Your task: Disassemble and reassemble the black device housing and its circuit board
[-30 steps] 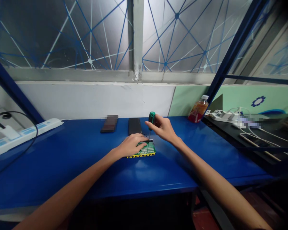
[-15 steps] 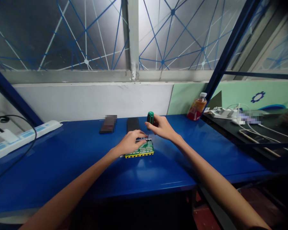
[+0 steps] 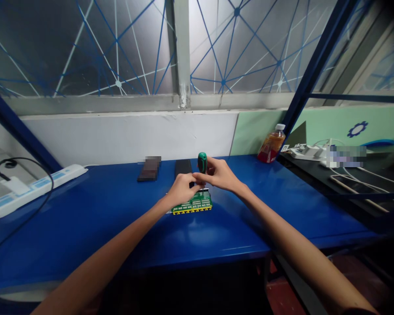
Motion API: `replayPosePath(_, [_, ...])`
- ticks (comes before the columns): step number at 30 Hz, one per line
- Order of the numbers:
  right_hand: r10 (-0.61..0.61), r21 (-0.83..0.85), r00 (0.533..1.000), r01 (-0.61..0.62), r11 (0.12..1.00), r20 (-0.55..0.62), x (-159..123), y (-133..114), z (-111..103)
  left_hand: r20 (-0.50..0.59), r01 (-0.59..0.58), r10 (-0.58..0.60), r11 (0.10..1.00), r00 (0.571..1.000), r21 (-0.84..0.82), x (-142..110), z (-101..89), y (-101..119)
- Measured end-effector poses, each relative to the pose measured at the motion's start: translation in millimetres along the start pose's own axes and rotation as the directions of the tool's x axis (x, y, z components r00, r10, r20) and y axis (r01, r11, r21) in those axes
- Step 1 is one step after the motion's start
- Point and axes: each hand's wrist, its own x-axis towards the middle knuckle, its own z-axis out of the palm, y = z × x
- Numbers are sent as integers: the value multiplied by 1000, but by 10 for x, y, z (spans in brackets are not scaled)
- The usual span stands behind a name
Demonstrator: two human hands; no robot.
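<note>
My right hand (image 3: 221,175) grips the green handle of a screwdriver (image 3: 202,162), which stands upright over a green circuit board (image 3: 198,201). The shaft runs down to the board's far right part, where its tip is hard to make out. My left hand (image 3: 181,189) is closed in a pinch at the shaft just below the handle, its fingertips partly hidden by my right hand. The board lies flat on the blue table, with a yellow toothed strip (image 3: 192,211) along its near edge. My left hand covers its far left part.
Behind my left hand lies a black flat case (image 3: 183,167), with a dark phone-like slab (image 3: 150,169) to its left. A white power strip (image 3: 36,188) with a black cable lies at the left. A drink bottle (image 3: 272,143) stands at the back right, beside a black surface (image 3: 335,188) with cables.
My left hand has lifted off the board's top and moved up to the screwdriver shaft, beside my right fingers. The screwdriver has shifted slightly left; my right hand still holds it.
</note>
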Motion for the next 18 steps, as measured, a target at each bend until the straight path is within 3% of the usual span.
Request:
replayPosePath(8, [29, 132, 998, -36, 991, 53, -8, -11, 12, -28, -68, 68, 997, 997, -30, -10, 50, -41])
replayPosePath(18, [36, 48, 998, -38, 998, 43, -22, -29, 38, -50, -62, 61, 998, 997, -12, -18, 83, -60])
